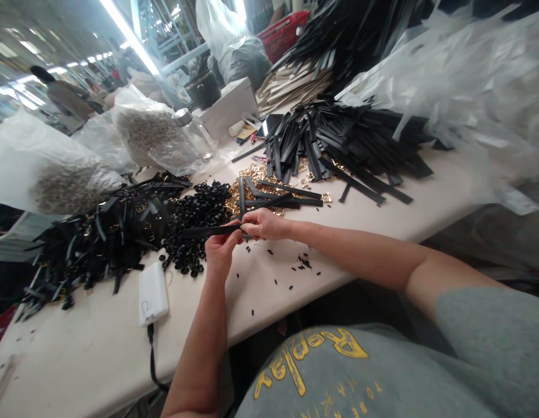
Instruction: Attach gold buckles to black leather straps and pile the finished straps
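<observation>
Between my two hands a black strap (208, 231) is held out flat, its free end pointing left. My left hand (223, 244) pinches it from below near its right end. Close beside, touching the left fingertips, my right hand (266, 224) is closed on the same end; what the fingers cover there is hidden. Just beyond the hands lie gold buckles (252, 175) in a heap, with several black straps (290, 202) across them. Left of the hands is a pile of small black loops (199, 209).
Buckled straps (99, 238) are heaped at the left, near a white power bank (153, 293) with a cable. Many loose straps (339, 139) lie at the back right, by plastic bags (469, 87). A glass jar (194, 133) stands behind. Small black bits (304, 262) dot the table (269, 296).
</observation>
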A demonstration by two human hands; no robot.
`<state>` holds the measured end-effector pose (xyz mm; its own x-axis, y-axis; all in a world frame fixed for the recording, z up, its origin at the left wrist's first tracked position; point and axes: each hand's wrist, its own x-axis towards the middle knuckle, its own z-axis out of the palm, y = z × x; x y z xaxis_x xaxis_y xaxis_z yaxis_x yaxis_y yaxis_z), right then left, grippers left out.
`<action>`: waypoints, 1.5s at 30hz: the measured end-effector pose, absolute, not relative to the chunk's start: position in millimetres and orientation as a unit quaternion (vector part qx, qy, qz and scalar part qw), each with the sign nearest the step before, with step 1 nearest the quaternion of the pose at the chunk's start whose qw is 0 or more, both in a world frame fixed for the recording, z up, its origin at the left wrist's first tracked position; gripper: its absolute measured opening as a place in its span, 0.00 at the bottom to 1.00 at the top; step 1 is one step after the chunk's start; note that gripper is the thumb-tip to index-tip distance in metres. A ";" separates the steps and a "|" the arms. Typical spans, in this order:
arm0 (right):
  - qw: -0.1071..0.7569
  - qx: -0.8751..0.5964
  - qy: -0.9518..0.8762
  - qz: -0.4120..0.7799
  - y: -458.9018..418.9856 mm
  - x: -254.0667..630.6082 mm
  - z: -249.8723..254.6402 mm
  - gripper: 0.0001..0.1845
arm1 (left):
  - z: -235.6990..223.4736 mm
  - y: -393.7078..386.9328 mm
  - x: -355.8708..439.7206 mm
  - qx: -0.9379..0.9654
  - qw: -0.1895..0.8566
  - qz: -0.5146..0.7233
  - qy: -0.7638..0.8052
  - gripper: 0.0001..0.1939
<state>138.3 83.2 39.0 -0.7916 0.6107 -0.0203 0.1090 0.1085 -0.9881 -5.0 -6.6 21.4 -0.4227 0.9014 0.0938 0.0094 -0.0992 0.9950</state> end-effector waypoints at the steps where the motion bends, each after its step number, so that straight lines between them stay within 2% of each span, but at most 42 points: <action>1: 0.200 -0.247 -0.716 0.621 83.2 138.6 38.2 0.08 | 21.7 -6.7 -3.3 0.406 0.345 0.621 0.575 0.19; 5: 0.228 -0.238 -0.732 0.597 82.6 137.7 32.1 0.11 | 22.9 -6.2 3.8 0.406 0.331 0.611 0.594 0.23; 8: 0.260 -0.235 -0.728 0.590 84.6 136.1 28.2 0.17 | 23.4 -3.3 5.6 0.381 0.339 0.624 0.592 0.26; 16: 0.136 -0.190 -0.645 0.727 93.0 142.1 26.7 0.25 | 31.9 -7.1 3.0 0.420 0.409 0.603 0.541 0.30; 21: 0.165 -0.203 -0.650 0.714 87.3 137.6 26.7 0.31 | 30.5 -5.7 4.7 0.411 0.394 0.622 0.537 0.27; 25: 0.224 -0.228 -0.695 0.643 82.5 133.9 25.9 0.26 | 27.7 -2.3 8.7 0.374 0.388 0.645 0.541 0.28; 32: 0.303 -0.250 -0.806 0.442 84.4 131.9 23.1 0.17 | 19.2 5.8 9.9 0.290 0.437 0.679 0.513 0.28; 35: 0.292 -0.234 -0.814 0.445 78.5 136.5 28.0 0.16 | 19.7 2.3 10.6 0.267 0.467 0.666 0.517 0.30; 39: 0.235 -0.228 -0.797 0.507 72.5 142.7 39.1 0.15 | 17.4 0.0 4.5 0.266 0.469 0.643 0.544 0.30; 45: 0.234 -0.217 -0.769 0.554 71.9 143.5 40.9 0.19 | 17.0 -3.0 7.2 0.351 0.409 0.609 0.582 0.27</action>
<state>143.5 71.9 40.9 -0.7957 0.5937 0.1199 0.0743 0.2921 -0.9535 7.2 -3.0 17.0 -0.4180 0.9072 -0.0480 -0.0898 0.0114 0.9959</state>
